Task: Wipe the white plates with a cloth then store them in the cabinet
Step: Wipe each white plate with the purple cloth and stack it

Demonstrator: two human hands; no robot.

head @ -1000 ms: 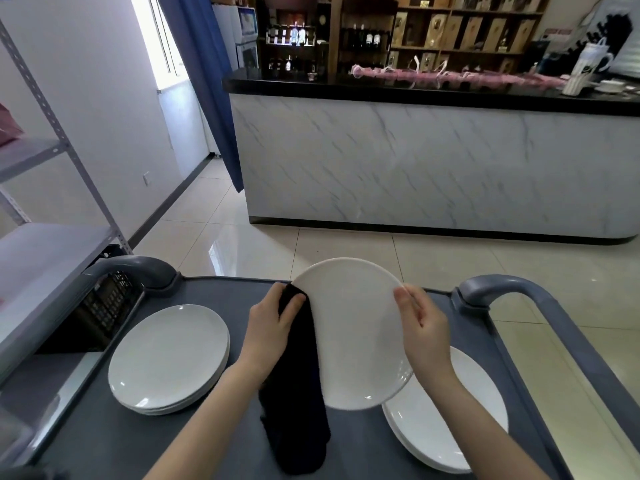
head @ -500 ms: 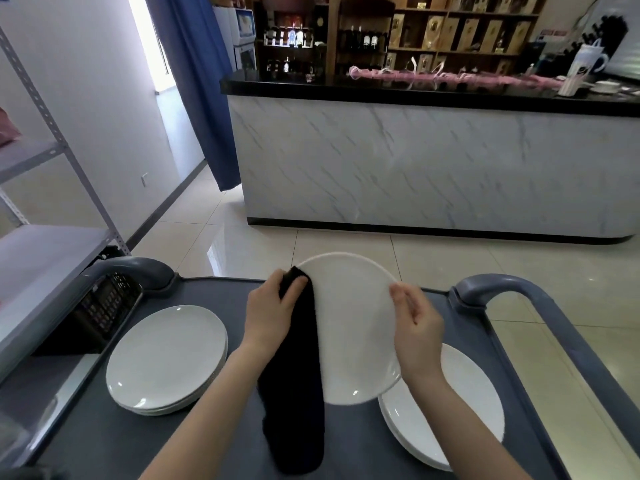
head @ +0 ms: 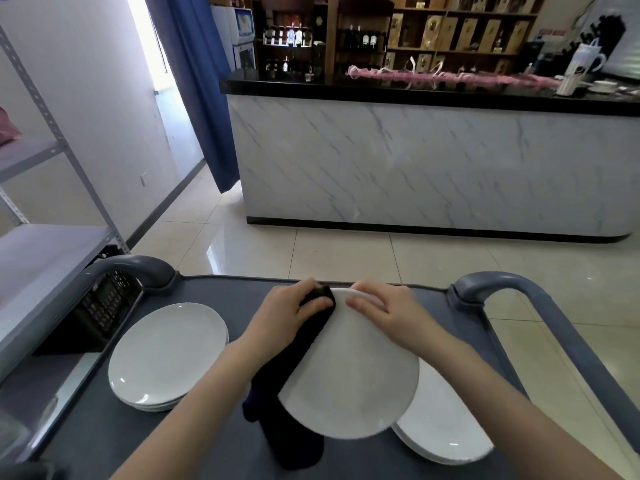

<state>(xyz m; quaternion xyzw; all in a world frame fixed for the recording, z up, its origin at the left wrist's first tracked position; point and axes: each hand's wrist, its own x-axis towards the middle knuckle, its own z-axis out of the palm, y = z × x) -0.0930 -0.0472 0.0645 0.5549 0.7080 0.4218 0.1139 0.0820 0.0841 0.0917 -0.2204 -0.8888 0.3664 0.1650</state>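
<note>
Likely slick, rigid and breakable, the white plate (head: 349, 375) is held tilted over the cart (head: 194, 289), the right hand (head: 384, 310) clasping its far rim and the left hand (head: 287, 313) pinching the dark cloth (head: 287, 410) over its far-left edge, so the rim seems the safest hold.

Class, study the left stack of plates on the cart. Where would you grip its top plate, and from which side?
Probably the near rim of the top plate, coming from the person's side. It lies flat on the stack, so only the rim offers a pinch, thumb above, fingers below. Bare cart lies in front there.
</note>
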